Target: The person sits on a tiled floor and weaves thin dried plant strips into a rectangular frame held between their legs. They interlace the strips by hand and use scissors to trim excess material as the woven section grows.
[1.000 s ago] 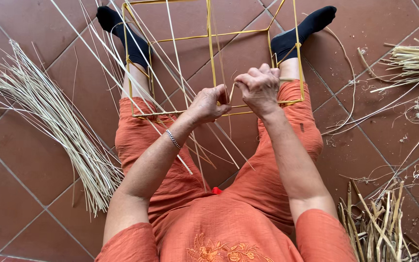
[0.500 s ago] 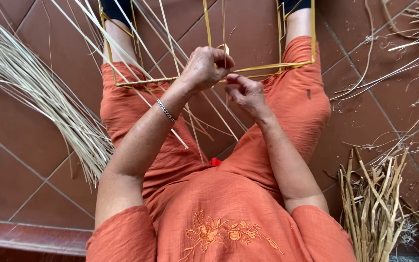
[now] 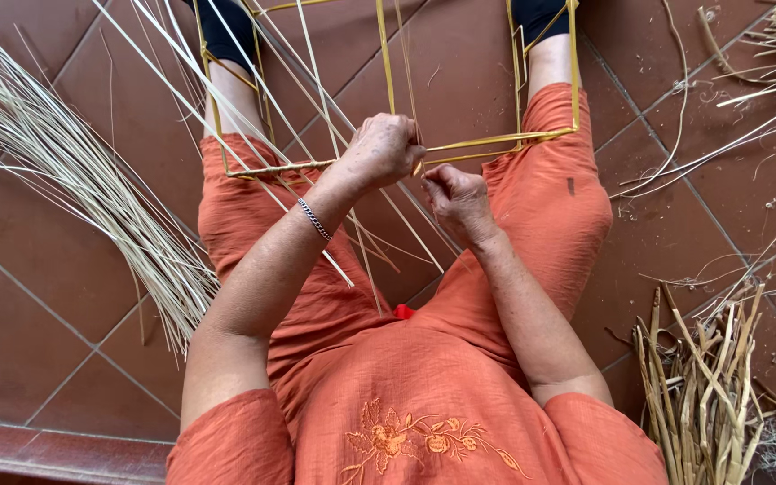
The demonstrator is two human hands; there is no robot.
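**Hands closed on strands at front rail of yellow frame**

Seated person seen from above, legs stretched toward top of frame, orange clothes, dark socks at top edge. A yellow frame point(image 3: 388, 85) is laid across the legs, upper centre; its near rail runs L to R across the knees, side rails go up past the shins.

L hand point(image 3: 383, 148) is placed at centre of pic, just above the near rail, fingers curled into a fist around thin pale strands point(image 3: 271, 108). Strands fan from the fist up to the upper left and down over the lap. A bracelet point(image 3: 313, 218) is worn on the L wrist.

R hand point(image 3: 458, 199) is set just right of and below the L hand, nearly touching it, fingers bent shut, thumb and forefinger pinched at a strand end near the rail. What exactly is pinched cannot be told, too small.

A big bundle point(image 3: 83, 180) of pale straw is laid on the tile floor point(image 3: 675, 233) at left, well apart from the hands. A coarser stalk pile point(image 3: 702, 395) is seen lower right. More loose straw is scattered upper right. A small red bit point(image 3: 403, 312) shows at mid-lap, between the thighs.
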